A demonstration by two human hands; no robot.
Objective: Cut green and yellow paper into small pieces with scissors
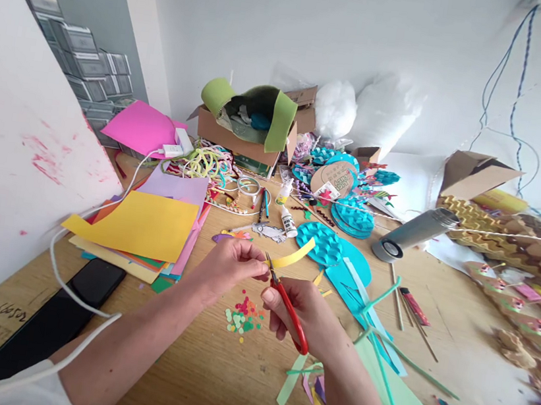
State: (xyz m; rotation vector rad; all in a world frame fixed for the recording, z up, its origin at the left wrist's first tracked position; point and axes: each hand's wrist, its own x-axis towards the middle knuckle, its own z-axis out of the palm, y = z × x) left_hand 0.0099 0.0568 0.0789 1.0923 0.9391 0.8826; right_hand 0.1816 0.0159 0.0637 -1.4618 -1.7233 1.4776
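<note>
My left hand [237, 266] pinches one end of a curved yellow paper strip [296, 254], whose free end sticks out to the right. In my right hand [303, 313] is a pair of scissors with red handles [295, 322]. The blade tips meet the strip close to my left fingertips. Below the hands, on the wooden table, lies a small scatter of round paper dots [242, 318] in red, orange, green and yellow. Paper scraps [294, 378] in pale green, purple and yellow lie under my right forearm.
Coloured paper sheets [135, 228] are stacked at left beside a black phone [56, 317] and a white cable [52, 247]. Blue textured discs [320, 242], glue bottles [288, 222] and a grey flask [416, 235] stand or lie beyond my hands. Green pipe cleaners [386, 384] are at right.
</note>
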